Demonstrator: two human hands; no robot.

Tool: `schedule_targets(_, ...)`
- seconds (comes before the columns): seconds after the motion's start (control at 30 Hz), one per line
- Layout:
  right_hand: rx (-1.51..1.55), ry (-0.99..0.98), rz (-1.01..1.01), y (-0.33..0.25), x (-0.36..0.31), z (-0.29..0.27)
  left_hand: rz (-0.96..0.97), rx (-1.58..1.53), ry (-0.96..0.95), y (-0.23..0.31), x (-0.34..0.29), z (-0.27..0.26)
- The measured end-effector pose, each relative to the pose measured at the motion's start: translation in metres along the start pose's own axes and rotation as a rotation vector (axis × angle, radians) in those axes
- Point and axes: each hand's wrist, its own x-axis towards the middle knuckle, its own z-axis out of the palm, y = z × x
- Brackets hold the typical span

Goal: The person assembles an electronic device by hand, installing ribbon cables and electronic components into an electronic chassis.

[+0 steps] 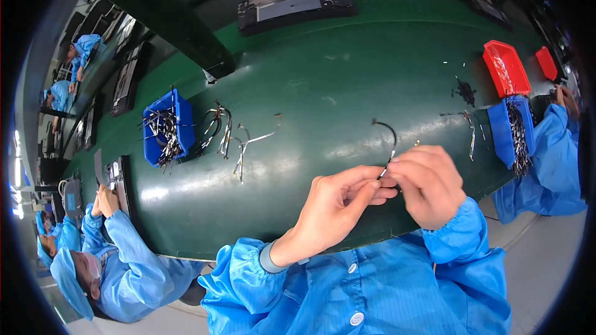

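Observation:
A thin black cable [394, 138] with pale bands curves up from my fingers, a small connector at its far end. My left hand [332, 208] pinches its lower part between thumb and fingers. Close against it, my right hand [429, 185] has its fingertips closed on the same cable just above; its fingers partly hide the cable there. Left of my hands on the green table [298, 99] lie several loose cables [225, 130], some black, some silvery. Off to the right of my right hand lie a few more cables [472, 136].
At left stands a blue bin [185, 115] full of cables; another blue bin [500, 127] stands at right beside a red bin [504, 65]. Small black pieces [464, 92] lie nearby. A dark device panel [295, 3] sits at the back. Co-workers in blue [133, 279] flank me.

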Motion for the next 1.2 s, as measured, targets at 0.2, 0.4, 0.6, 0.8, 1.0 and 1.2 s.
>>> schedule_targets(0.2,0.150,-0.075,0.023,0.009,-0.001,0.001,0.095,0.102,0.079,-0.002,0.004,0.003)
schedule_targets(0.4,-0.034,-0.060,-0.108,0.015,0.012,-0.017,0.189,0.273,-0.021,0.021,0.017,0.008)
schedule_targets(0.6,-0.545,0.330,0.316,0.137,0.059,-0.101,0.233,0.326,-0.061,0.072,0.093,-0.029)
schedule_targets(0.8,-0.751,0.123,0.472,0.234,0.077,-0.121,0.395,0.433,0.704,0.094,0.202,-0.149)
schedule_targets(1.0,-0.037,-0.113,0.418,0.234,0.174,0.062,-0.006,0.977,1.401,0.059,0.270,-0.283)
schedule_targets(1.2,0.035,0.069,0.456,0.315,0.165,0.157,-0.242,0.704,1.101,0.091,0.281,-0.205)
